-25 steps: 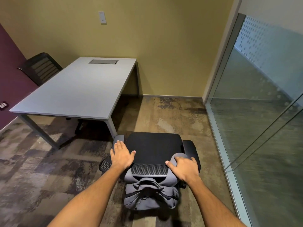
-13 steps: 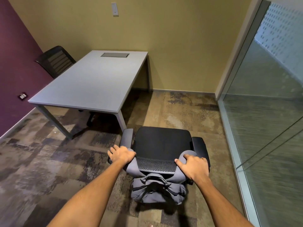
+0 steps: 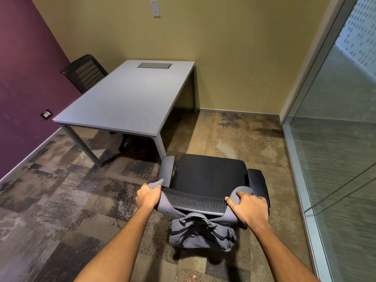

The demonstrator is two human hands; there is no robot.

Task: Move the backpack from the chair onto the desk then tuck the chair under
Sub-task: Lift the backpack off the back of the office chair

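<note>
A grey backpack (image 3: 200, 234) hangs behind the mesh backrest of a black office chair (image 3: 209, 176), its two straps looped over the backrest's top corners. My left hand (image 3: 148, 195) is closed on the left strap at the backrest's left corner. My right hand (image 3: 249, 208) grips the right strap at the right corner. The chair stands on the carpet just off the near right corner of the grey desk (image 3: 130, 98), with its seat bare and facing away from me.
A second black chair (image 3: 84, 73) stands behind the desk by the purple wall. A glass partition (image 3: 335, 149) runs along the right side. A cable hatch (image 3: 154, 65) sits in the desk's far end. Open carpet lies to my left.
My left hand went from lying flat on the chair's left corner to closing on the left backpack strap. My view shifted left and back, so desk and chair appear further right.
</note>
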